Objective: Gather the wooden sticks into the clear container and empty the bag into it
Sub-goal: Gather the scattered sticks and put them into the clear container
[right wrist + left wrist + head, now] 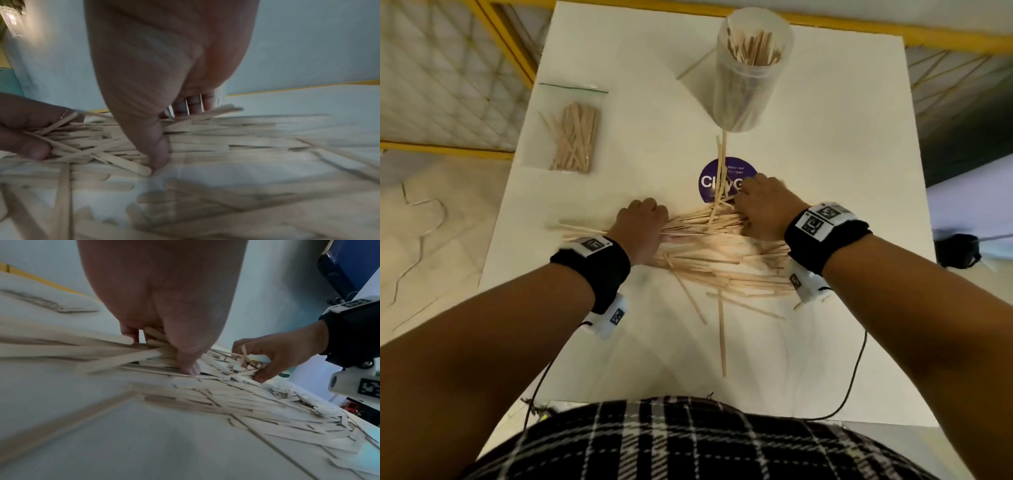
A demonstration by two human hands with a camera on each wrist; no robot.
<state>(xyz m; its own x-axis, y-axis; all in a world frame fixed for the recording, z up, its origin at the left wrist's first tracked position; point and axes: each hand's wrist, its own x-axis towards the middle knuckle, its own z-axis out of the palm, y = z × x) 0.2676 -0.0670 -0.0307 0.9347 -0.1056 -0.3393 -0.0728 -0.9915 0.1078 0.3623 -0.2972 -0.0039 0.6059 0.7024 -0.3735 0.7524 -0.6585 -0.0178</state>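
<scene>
A loose heap of wooden sticks [717,255] lies across the middle of the white table [619,137]. My left hand [642,222] curls round the left end of a bundle from that heap [144,353]. My right hand [760,202] curls round the same bundle's right end [185,123], thumb down on the table. The clear container [748,72] stands upright at the far middle, with sticks inside it. A clear zip bag [571,130] holding more sticks lies flat at the far left.
A purple round sticker [709,181] sits under the far sticks. One stick [695,65] leans by the container, another [722,335] points toward me. Yellow rails [893,34] edge the table's far side. A dark object [959,250] sits off the right edge. Cables [856,373] trail near me.
</scene>
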